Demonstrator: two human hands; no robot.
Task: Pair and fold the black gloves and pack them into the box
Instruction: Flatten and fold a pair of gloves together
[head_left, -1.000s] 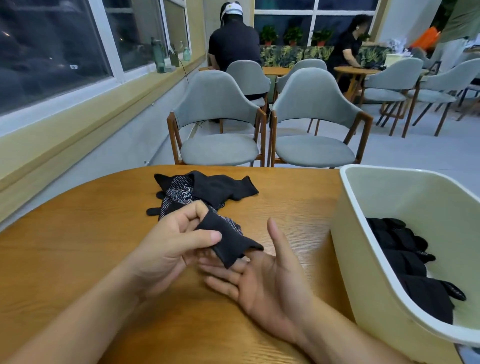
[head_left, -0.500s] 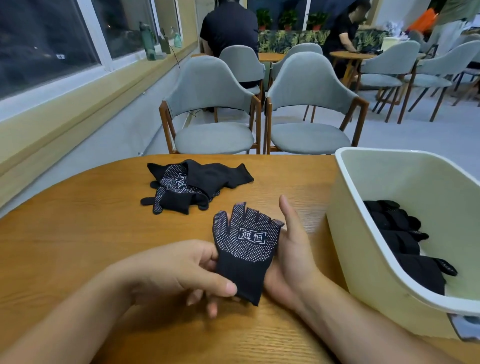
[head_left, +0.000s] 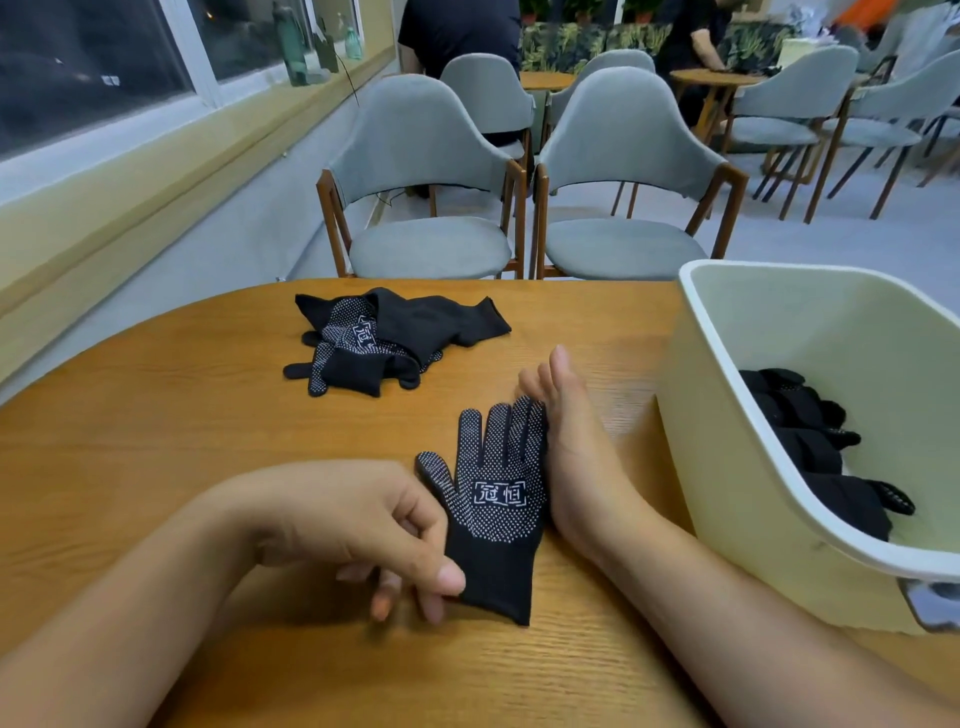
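**Q:** Surroundings?

**Me:** Wooden table (head_left: 156, 415) with a rounded edge, window wall on my left. Grey chairs (head_left: 415, 171) stand at the far side, with people seated at other tables behind them. The cream box (head_left: 727, 395) stands on the table at my right, with folded gloves (head_left: 810, 452) stacked inside. A loose pile of gloves (head_left: 384, 338) lies toward the far edge, well apart from my hands. My right forearm lies between the work and the box.

**Q:** The glove in hand?

**Me:** One black glove (head_left: 498, 499), dotted side up, white printed mark showing. Its long axis runs away from me: fingertips toward the chairs, cuff toward my body, thumb out to the left.

**Q:** Grip?

**Me:** My left hand (head_left: 353, 519) pinches the cuff's left edge, thumb on top, fingers curled beneath. My right hand (head_left: 576, 467) stands on edge with fingers straight and the palm touching the glove's right side; it grasps nothing. The glove sits between both hands, left of the box. I can't tell whether it lies flat on the wood.
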